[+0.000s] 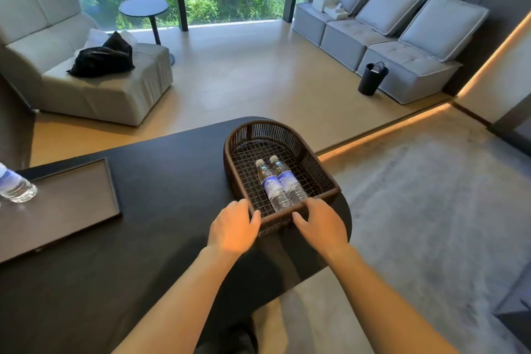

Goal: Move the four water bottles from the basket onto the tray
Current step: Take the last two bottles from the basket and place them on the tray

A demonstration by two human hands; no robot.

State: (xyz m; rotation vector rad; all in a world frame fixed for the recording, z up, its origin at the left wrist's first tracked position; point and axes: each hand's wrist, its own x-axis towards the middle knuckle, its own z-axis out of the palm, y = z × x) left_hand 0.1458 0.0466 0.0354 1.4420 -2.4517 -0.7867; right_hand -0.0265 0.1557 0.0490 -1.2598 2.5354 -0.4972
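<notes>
Worktop: dark, rounded at its far right end, where the basket sits close to the edge.
Tray: flat, low-rimmed, at the worktop's left edge, well apart from the basket.
Basket: woven, open grid floor; near rim under both hands.
Bottles in basket: two, lying side by side, touching, caps toward the far end.
Bottle on tray: one seen, partly cut off by the frame; a fourth not visible.
Left hand: grip loosely curled at the near rim, grasping nothing.
Right hand: grip spread over the rim, empty.
Risk: round bottles likely roll on the tray's low rim; a tug on the rim may drag the basket off the rounded end.
</notes>
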